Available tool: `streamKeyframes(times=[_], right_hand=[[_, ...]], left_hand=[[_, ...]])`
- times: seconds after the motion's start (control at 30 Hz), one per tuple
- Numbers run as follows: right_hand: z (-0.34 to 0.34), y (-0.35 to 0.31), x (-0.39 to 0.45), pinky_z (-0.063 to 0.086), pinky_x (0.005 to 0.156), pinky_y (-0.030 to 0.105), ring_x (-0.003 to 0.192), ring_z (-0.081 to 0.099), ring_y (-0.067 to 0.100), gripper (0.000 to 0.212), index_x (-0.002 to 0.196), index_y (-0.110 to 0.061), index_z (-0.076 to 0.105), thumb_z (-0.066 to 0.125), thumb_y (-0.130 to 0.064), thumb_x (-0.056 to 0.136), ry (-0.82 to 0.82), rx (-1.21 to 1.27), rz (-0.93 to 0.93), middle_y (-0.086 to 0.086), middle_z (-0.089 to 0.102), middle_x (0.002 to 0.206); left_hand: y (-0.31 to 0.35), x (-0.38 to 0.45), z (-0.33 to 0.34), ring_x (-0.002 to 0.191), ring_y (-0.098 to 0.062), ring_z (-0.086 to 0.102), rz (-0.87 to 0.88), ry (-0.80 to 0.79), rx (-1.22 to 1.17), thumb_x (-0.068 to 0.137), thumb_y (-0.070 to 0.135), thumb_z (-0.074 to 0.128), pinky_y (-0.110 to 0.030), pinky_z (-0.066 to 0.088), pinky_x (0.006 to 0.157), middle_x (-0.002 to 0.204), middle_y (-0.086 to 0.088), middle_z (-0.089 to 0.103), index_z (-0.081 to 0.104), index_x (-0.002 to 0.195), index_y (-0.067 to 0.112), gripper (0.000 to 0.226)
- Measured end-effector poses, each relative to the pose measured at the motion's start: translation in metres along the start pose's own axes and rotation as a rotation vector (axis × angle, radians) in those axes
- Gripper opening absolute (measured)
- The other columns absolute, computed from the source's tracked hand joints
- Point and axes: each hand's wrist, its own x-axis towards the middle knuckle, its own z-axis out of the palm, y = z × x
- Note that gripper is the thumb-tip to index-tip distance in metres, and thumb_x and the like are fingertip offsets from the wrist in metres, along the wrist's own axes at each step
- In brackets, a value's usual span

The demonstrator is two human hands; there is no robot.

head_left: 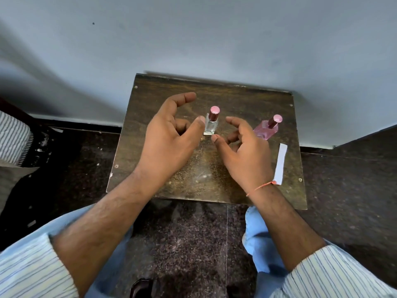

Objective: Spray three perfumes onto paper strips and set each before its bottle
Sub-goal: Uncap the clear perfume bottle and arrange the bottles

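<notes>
A small clear perfume bottle (211, 123) with a pink cap stands upright near the middle of a dark wooden table (236, 100). A pink perfume bottle (267, 129) with a pink cap stands to its right. One white paper strip (281, 163) lies on the table in front of the pink bottle. My left hand (171, 138) hovers just left of the clear bottle, fingers loosely curved, holding nothing. My right hand (242, 151) hovers just right of it, fingers also relaxed and empty. A third bottle is not visible; my left hand may hide part of the table.
The small table stands against a pale blue wall (193, 39), with dark speckled floor (193, 233) around it. My knees in light blue trousers (260, 239) sit below the table's front edge. A striped cloth (12, 136) is at the far left.
</notes>
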Motion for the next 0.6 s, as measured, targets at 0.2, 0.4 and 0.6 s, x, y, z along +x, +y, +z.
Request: streamKeyframes(times=[0.2, 0.4, 0.6], right_hand=[[0.016, 0.004, 0.014, 0.052, 0.068, 0.032, 0.077, 0.062, 0.013, 0.056, 0.145, -0.029, 0.065, 0.082, -0.040, 0.092, -0.001, 0.024, -0.011, -0.007, 0.064, 0.100], [0.025, 0.007, 0.016, 0.054, 0.067, 0.031, 0.074, 0.066, 0.015, 0.049, 0.144, -0.035, 0.065, 0.078, -0.039, 0.097, -0.060, 0.091, 0.018, -0.008, 0.059, 0.117], [0.020, 0.009, 0.012, 0.049, 0.063, 0.022, 0.060, 0.062, 0.006, 0.035, 0.135, -0.025, 0.071, 0.076, -0.028, 0.100, -0.121, 0.173, 0.034, -0.015, 0.071, 0.111]], left_hand=[[-0.005, 0.012, 0.018, 0.040, 0.002, 0.051, -0.079, -0.079, 0.051, 0.106, 0.025, 0.067, -0.011, 0.041, 0.050, 0.057, 0.001, 0.070, 0.042, 0.162, 0.026, 0.062], [-0.021, 0.025, 0.025, 0.044, -0.001, 0.050, -0.158, -0.133, 0.078, 0.108, 0.031, 0.064, -0.024, 0.044, 0.054, 0.054, 0.005, 0.067, 0.047, 0.160, 0.032, 0.055], [-0.023, 0.024, 0.023, 0.040, -0.003, 0.044, -0.181, -0.166, 0.101, 0.106, 0.033, 0.066, -0.022, 0.035, 0.047, 0.051, 0.007, 0.063, 0.070, 0.133, 0.032, 0.027]])
